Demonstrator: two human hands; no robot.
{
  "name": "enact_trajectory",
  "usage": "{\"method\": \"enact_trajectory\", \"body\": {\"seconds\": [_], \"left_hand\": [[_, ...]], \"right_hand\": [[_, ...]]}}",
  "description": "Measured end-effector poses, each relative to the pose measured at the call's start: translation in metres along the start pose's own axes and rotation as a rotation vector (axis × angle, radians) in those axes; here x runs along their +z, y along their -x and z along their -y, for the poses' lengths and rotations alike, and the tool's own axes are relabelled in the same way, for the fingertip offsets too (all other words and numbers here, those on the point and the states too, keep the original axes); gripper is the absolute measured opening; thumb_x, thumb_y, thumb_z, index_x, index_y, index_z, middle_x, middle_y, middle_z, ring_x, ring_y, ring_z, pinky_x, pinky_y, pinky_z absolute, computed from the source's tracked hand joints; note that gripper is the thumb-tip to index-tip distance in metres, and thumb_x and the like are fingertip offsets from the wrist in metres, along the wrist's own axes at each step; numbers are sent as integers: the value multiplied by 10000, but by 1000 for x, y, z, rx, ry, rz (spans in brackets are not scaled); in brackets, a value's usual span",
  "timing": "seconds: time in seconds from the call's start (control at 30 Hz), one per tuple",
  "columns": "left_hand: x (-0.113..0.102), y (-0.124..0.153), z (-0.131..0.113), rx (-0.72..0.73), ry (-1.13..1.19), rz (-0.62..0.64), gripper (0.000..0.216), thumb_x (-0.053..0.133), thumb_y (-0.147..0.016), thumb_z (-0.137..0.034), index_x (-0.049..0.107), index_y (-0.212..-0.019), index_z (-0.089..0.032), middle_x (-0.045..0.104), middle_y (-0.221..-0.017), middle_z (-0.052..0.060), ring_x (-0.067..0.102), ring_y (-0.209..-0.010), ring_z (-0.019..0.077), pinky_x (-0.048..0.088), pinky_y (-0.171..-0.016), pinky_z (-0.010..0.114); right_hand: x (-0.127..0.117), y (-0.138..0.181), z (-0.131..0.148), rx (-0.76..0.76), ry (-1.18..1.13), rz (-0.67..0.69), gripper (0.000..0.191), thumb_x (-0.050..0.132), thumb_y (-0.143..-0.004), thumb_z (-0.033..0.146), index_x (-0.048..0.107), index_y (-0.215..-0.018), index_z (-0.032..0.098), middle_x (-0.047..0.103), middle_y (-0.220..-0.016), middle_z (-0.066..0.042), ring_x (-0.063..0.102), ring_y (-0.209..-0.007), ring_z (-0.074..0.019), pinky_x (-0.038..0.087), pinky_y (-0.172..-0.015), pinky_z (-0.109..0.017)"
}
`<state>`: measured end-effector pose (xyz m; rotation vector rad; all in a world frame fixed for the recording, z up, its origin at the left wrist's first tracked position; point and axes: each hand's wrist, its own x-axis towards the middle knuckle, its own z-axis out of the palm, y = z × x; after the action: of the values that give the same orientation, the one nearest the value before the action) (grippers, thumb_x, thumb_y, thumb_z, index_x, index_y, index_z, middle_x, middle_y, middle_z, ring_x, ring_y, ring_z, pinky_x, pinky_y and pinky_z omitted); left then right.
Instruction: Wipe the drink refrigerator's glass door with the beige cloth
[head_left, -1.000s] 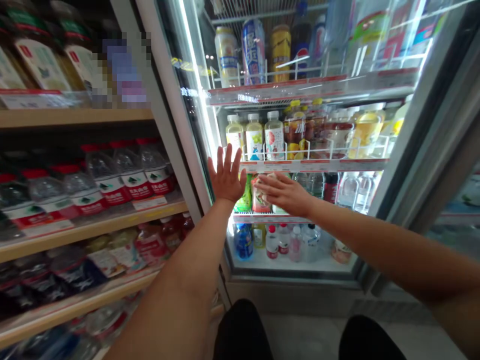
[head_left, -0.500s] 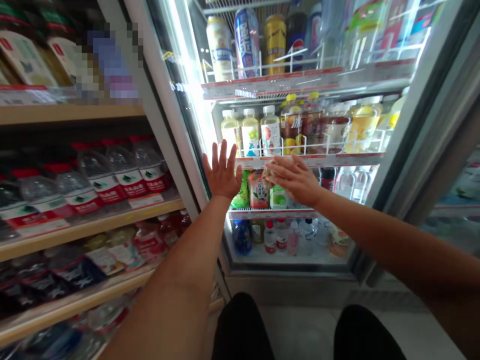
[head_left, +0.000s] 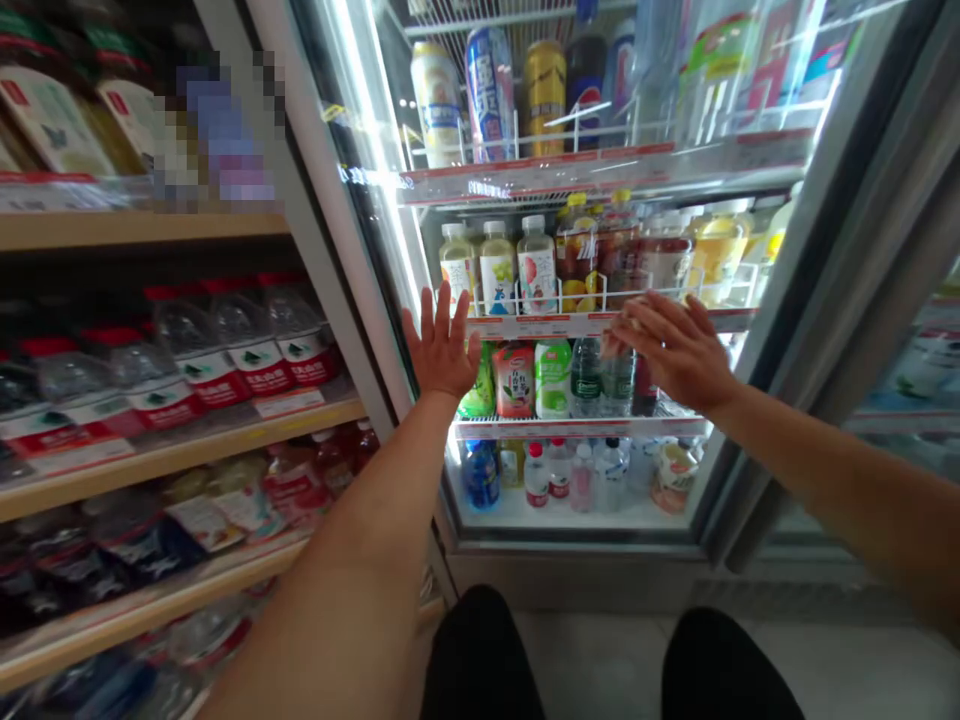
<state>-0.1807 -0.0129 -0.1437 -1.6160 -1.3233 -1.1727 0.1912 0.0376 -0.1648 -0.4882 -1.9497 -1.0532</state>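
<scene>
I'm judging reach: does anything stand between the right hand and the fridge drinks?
Yes: a glass door, apparently shut, judging by the reflections on it, stands between the right hand and the drinks.

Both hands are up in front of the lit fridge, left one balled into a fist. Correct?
Not a fist: the head view shows the left hand spread open. The rest is right: it and the right hand are up in front of the lit fridge.
</scene>
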Motion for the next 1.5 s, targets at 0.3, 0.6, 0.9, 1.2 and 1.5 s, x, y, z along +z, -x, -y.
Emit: {"method": "enact_trajectory", "body": {"seconds": [0.3, 0.6, 0.9, 1.2, 1.5], "left_hand": [[0, 1, 2, 23, -6, -29, 605, 435, -1002, -438, 438, -1576, -245, 342, -1676, 61, 120, -1607, 260, -75, -1308, 503], [1, 1, 2, 39, -12, -40, 598, 436, -998, -419, 457, -1567, -235, 356, -1668, 58, 135, -1605, 248, -82, -1307, 489], [2, 0, 2, 18, 20, -44, 589, 443, -992, -431, 483, -1549, -247, 376, -1659, 47, 140, -1604, 241, -83, -1310, 486], [2, 2, 4, 57, 0, -43, 579, 416, -1018, -435, 458, -1566, -252, 363, -1664, 50, 136, -1603, 246, -82, -1309, 495], [3, 3, 4, 76, -22, -75, 563, 403, -1038, -446, 454, -1568, -263, 355, -1666, 46, 133, -1602, 226, -86, -1310, 475]], "right_hand": [[-17, 17, -25, -141, 46, 61, 564, 538, -994, 84, 503, -1506, 318, 600, -1512, -40, 528, -1434, -262, 448, -1180, -503], [-14, -2, -42, 225, -92, -163, 614, 523, -1002, 157, 456, -1534, 455, 456, -1627, 22, 420, -1501, -359, 415, -1208, -603], [-6, -77, -47, 304, 19, -338, 394, 529, -1005, 213, 675, -1371, 221, 567, -1522, -162, 417, -1498, -361, 411, -1187, -572], [12, -114, -8, 183, -134, -92, 416, 473, -1036, 227, 602, -1411, 353, 513, -1580, -8, 355, -1536, -317, 279, -1240, -638], [35, -138, 45, 3, -103, -46, 486, 458, -1038, 222, 510, -1485, 405, 533, -1563, 21, 405, -1511, -271, 361, -1220, -564]]}}
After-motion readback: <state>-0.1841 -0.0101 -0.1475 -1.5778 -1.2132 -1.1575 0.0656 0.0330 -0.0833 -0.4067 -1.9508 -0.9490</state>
